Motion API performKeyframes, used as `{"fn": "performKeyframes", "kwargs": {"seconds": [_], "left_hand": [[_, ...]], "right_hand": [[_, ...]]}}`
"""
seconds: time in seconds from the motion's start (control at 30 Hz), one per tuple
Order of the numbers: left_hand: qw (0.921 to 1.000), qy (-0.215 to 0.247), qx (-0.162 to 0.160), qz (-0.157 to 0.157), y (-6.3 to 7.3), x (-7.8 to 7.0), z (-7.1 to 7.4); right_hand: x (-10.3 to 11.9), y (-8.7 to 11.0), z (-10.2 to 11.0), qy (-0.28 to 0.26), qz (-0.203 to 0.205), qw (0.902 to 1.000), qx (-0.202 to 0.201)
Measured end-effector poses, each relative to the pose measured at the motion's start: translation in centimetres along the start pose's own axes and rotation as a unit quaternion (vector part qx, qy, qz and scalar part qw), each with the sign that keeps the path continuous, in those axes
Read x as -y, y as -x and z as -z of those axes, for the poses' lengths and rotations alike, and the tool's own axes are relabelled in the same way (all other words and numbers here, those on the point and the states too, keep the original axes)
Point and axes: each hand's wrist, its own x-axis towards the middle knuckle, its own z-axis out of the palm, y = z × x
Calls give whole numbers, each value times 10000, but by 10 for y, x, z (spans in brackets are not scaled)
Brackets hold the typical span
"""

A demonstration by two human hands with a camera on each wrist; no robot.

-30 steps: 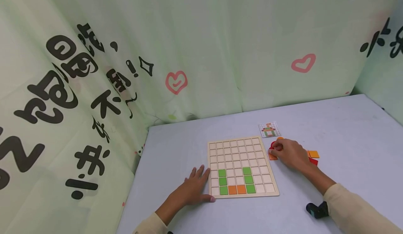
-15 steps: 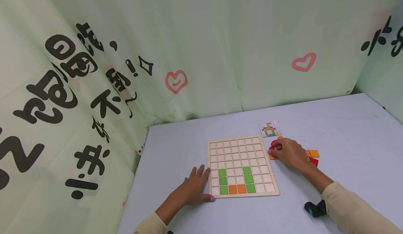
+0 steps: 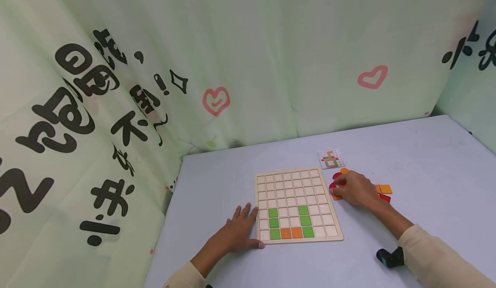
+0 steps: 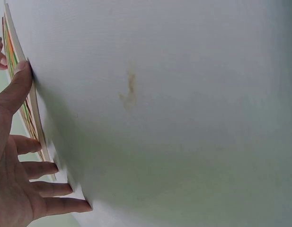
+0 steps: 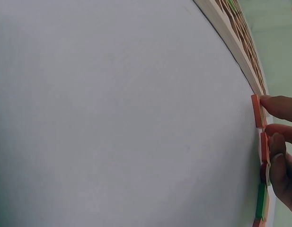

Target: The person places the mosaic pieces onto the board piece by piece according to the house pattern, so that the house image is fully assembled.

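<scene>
A square wooden grid board (image 3: 288, 193) lies on the table, with green tiles (image 3: 306, 220) in two columns and two orange tiles (image 3: 291, 233) between them in the bottom row. My left hand (image 3: 239, 232) rests at the board's left edge, fingers spread and thumb by the near corner. Right of the board, my right hand (image 3: 355, 189) has thumb and index finger at a red rounded tile (image 3: 332, 186), seemingly pinching it; its grip is partly hidden. Beside that tile lie another red rounded tile (image 3: 337, 175) and an orange round tile (image 3: 344, 171). In the right wrist view, fingertips touch the row of tiles.
A small pattern card (image 3: 331, 159) lies beyond the board's far right corner. Yellow-orange tiles (image 3: 385, 189) and a red tile (image 3: 384, 197) lie right of my right hand. A black device (image 3: 389, 258) is by the right sleeve. A printed curtain (image 3: 263, 64) hangs behind the table.
The red rounded tile at my right fingertips has shifted slightly nearer and left, showing more of the red tiles. My left hand and the tiles on the board have stayed put.
</scene>
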Motion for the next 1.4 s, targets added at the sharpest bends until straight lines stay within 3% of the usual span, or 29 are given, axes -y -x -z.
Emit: {"fn": "performKeyframes", "kwargs": {"seconds": [0.27, 0.5, 1.03, 1.4], "left_hand": [[10000, -9, -6, -18, 0, 1, -1], [10000, -26, -3, -15, 0, 0, -1], [10000, -40, 30, 45, 1, -2, 1], [9999, -82, 24, 71, 0, -1, -1]], "right_hand": [[-1, 0, 1, -17, 89, 9998, 193], [0, 1, -1, -85, 416, 9991, 77], [1, 4, -1, -269, 752, 9968, -16], [13, 4, -1, -959, 946, 9896, 513]]}}
